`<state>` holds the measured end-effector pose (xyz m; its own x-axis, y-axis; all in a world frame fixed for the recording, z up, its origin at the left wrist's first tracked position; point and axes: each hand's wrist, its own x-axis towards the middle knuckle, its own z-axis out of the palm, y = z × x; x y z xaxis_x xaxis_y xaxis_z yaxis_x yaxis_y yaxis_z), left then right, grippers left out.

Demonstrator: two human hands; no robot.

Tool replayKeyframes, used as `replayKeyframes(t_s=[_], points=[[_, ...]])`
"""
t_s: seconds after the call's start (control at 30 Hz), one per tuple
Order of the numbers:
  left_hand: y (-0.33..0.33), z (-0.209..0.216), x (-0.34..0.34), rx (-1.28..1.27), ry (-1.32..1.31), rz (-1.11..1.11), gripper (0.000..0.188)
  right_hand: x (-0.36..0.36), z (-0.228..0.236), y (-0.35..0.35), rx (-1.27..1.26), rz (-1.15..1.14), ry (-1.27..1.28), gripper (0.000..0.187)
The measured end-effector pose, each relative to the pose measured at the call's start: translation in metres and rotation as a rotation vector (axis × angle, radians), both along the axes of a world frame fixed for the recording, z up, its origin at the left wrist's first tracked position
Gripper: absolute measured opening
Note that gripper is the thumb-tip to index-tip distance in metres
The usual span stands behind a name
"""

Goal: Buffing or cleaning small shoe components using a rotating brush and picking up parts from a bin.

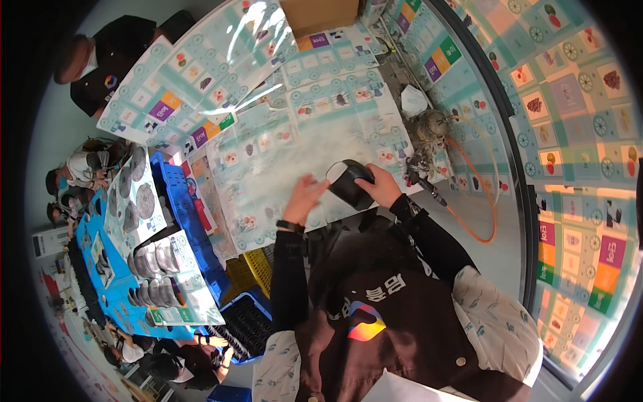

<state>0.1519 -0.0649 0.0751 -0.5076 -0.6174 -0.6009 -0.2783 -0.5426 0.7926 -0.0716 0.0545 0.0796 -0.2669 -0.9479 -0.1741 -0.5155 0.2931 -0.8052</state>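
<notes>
Blue crate (pixel 261 301) at near left — filled with rows of dark pieces (pixel 238 328); yellow crate (pixel 258 269) just beyond it. Black shell (pixel 349 185) — rounded, smooth, shiny, pale at its far-left edge — is over the counter's (pixel 268 174) near side, gripped by the right hand (pixel 382 187); the left hand (pixel 306 199), loosely open, is just beside it.

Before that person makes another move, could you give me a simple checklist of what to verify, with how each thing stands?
1. Black piece held: ok; the right hand grips its right side.
2. Left hand touching the piece: cannot tell; its fingers are close to the left edge.
3. Hands gloved: not ok; both are bare.
4. Orange hose away from both hands: ok; it loops off to the right.
5. Table covering unmarked: not ok; it shows whitish smears.
</notes>
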Motion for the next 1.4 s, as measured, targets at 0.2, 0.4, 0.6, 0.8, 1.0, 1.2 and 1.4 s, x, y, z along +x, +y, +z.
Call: replayKeyframes(t_s=[0.2, 0.4, 0.6, 0.8, 1.0, 1.2, 1.4], points=[[0.058, -0.085, -0.052, 0.062, -0.043, 0.064, 0.031, -0.066, -0.043, 0.039, 0.181, 0.339, -0.319, 0.069], [0.038, -0.123, -0.085, -0.024, -0.102, -0.086, 0.034, -0.155, -0.126, 0.089, 0.290, 0.067, 0.761, 0.048], [0.032, -0.155, -0.099, -0.394, -0.455, -0.264, 0.040, -0.178, -0.144, 0.098, 0.266, 0.112, 0.800, 0.038], [0.042, -0.165, -0.107, -0.544, -0.528, -0.281, 0.045, -0.179, -0.128, 0.107, 0.089, 0.049, 0.580, 0.059], [0.047, -0.156, -0.103, -0.417, -0.441, -0.275, 0.054, -0.149, -0.038, 0.092, -0.002, -0.043, -0.190, 0.045], [0.050, -0.168, -0.093, -0.424, -0.467, -0.228, 0.057, -0.116, -0.003, 0.038, 0.413, 0.061, -0.280, 0.044], [0.049, -0.166, -0.098, -0.393, -0.439, -0.239, 0.060, -0.117, -0.005, 0.030, 0.289, 0.249, 0.096, 0.029]])
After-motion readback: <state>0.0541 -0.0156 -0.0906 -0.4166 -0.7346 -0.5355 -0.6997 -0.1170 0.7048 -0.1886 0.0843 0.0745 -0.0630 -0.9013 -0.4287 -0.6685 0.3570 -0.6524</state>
